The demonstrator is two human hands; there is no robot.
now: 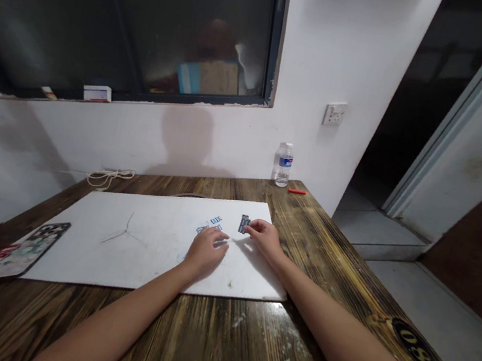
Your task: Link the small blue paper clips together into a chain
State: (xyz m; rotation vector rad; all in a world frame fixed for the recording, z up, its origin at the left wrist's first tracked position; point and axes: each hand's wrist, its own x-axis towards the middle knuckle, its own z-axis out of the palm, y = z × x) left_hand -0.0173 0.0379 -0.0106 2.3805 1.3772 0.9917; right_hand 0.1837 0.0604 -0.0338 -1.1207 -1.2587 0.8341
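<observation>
A white board [119, 253] lies on the wooden table [216, 335]. Several small blue-and-white cards [215, 221] lie near the board's far right part. My left hand [206, 249] rests palm down on the board, fingers stretched over some of those cards. My right hand [263, 236] pinches a small stack of blue cards [244, 224] between thumb and fingers, just right of the loose ones.
A phone in a patterned case [26, 249] lies at the table's left, over a red paper. A white cord [110, 177] lies at the back left. A water bottle [284, 164] and a red pen [296, 191] stand at the back right. An open doorway is right.
</observation>
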